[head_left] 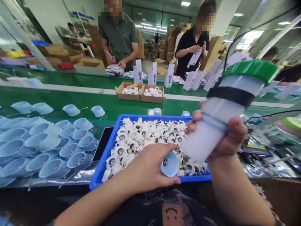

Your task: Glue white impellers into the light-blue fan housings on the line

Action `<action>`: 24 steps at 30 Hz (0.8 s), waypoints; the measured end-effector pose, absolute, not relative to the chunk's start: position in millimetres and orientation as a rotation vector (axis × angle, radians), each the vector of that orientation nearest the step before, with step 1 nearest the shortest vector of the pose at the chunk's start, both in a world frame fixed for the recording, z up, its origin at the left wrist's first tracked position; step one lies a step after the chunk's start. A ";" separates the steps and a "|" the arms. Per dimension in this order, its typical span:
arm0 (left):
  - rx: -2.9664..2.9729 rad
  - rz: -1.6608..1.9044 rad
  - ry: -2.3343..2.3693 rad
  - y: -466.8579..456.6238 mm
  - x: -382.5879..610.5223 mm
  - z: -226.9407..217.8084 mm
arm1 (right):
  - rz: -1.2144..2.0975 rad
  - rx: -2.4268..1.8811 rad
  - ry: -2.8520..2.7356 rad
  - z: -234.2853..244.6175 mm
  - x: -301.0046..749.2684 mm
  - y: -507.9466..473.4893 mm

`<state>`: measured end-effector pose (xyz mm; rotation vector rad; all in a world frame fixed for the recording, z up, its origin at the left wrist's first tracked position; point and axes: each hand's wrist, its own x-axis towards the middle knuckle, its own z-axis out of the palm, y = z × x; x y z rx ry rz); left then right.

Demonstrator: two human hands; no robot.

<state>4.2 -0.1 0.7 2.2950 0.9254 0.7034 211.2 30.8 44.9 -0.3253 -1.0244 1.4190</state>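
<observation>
The left hand (150, 169) lies palm down at near centre, fingers and thumb curled in a closed grip, bare forearm running in from the near left. The right hand (227, 138) is raised to its right, grip wrapped shut, forearm upright.

Blue tray (103, 174); pale-blue cup (169, 164); green-capped white bottle (225, 110).
</observation>
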 end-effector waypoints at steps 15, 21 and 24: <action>2.095 0.789 0.934 -6.4 22.3 -4.1 | 1.346 -0.358 -1.168 41.5 186.1 24.3; 2.094 0.651 0.965 -4.8 21.5 -3.7 | 1.326 -0.425 -1.105 40.9 187.6 28.7; 2.131 0.466 1.047 -0.5 7.6 -10.2 | 1.202 -0.555 -1.017 43.3 208.9 27.0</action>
